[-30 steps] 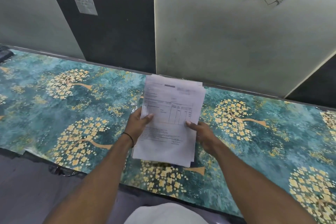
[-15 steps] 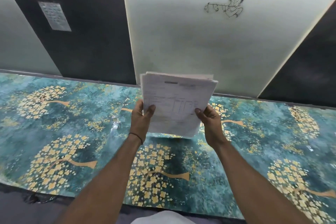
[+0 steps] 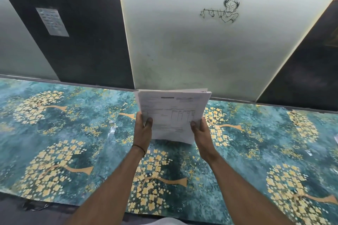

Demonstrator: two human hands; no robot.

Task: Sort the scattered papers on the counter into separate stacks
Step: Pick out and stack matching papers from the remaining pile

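Note:
A stack of white printed papers (image 3: 172,113) is held up above the counter (image 3: 73,133), its top sheet showing a form with a table. My left hand (image 3: 143,131) grips the stack's left edge with the thumb on the front. My right hand (image 3: 200,133) grips the right edge the same way. The stack stands nearly upright near the back of the counter, its lower edge just above the surface. The sheets behind the top one are hidden.
The counter is covered with a teal cloth printed with yellow flowering trees. White and dark wall panels (image 3: 201,42) rise behind it, one with a line drawing (image 3: 221,11). A small white paper edge (image 3: 336,138) shows at the far right.
Both hands lifted the paper stack off the counter and tilted it up toward the wall. The view shifted upward and slightly right.

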